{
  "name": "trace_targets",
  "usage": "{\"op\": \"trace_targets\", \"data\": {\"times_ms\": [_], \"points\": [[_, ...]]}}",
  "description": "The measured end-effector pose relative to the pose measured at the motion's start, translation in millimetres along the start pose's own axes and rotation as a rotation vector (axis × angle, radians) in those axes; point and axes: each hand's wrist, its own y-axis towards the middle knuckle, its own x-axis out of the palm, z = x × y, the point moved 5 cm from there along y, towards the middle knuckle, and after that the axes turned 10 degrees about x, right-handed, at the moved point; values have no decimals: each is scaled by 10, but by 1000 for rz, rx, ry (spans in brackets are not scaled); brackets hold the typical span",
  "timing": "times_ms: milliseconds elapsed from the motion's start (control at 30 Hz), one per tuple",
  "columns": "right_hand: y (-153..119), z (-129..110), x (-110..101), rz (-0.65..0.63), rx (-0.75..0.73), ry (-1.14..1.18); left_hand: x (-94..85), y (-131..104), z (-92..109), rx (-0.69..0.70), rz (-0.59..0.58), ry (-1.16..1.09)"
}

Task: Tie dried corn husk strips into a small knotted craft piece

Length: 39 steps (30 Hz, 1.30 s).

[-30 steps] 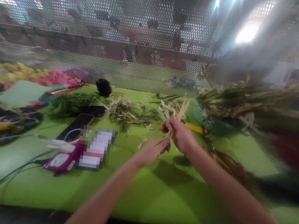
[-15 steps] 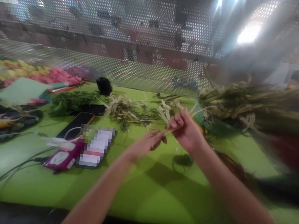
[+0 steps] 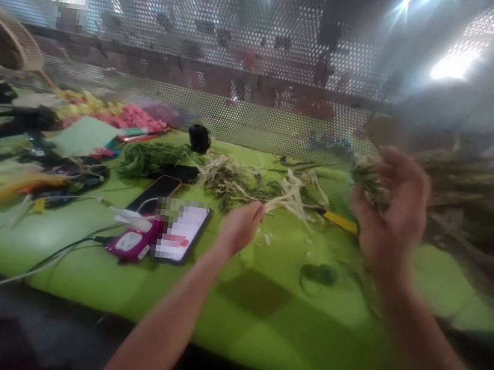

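My left hand is closed around the end of some pale dried plant strips, whose loose ends fan out to the right above the green table. Farther right, my right hand is raised, thumb and fingers apart, beside a large bundle of dry green-brown stems. Some stems show between its thumb and fingers; whether it touches them I cannot tell. A yellow-handled tool lies just left of that hand. Behind my left hand sits a small heap of dried leaf scraps.
Left of my left hand lie a lit phone, a dark phone and a purple power adapter with cables. Green fibre, a black object and pink flowers are behind. A green coil lies in front.
My hands were together at the strips; now my right hand has let go and moved right to the stem bundle. My left hand keeps the strips. The view has swung left.
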Motion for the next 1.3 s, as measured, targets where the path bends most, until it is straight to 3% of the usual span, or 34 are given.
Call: {"op": "trace_targets", "data": {"times_ms": [33, 67, 133, 267, 400, 500, 600, 633, 700, 767, 867, 1000, 1133, 1200, 1300], "points": [[-71, -158, 58, -99, -68, -56, 19, -16, 64, 38, -22, 42], [-169, -282, 195, -288, -132, -91, 48, -31, 127, 85, -51, 71], [-375, -366, 489, -559, -179, -141, 116, -55, 220, 170, -124, 89], [-573, -20, 951, -819, 6, -111, 135, -62, 224, 238, -220, 4], [-594, 316, 1088, -950, 210, 39, 5, -48, 138, 232, -225, -191], [-589, 376, 1087, -974, 338, 107, -144, -24, 63, 156, -30, -444], [-560, 346, 1054, -901, 544, 344, -206, -18, 7, 76, 200, -814], [-556, 329, 1044, -865, 617, 439, -173, -19, 20, 67, 200, -926], [-581, 289, 1043, -809, 737, 596, -46, -29, 99, 69, 89, -1066], [-654, 251, 1073, -773, 820, 685, 88, -60, 200, 87, -32, -1088], [-812, 196, 1159, -784, 888, 772, 216, -115, 293, 90, -98, -1054], [-871, 150, 1203, -955, 819, 778, 254, -155, 294, 21, -139, -1020], [-619, 265, 1033, -1021, 506, 379, 101, -104, 271, 121, 15, -925], [-470, 338, 912, -942, 420, 196, 94, -76, 236, 117, 48, -872], [-292, 352, 722, -690, 431, 168, 226, -61, 189, 53, -31, -913]]}}
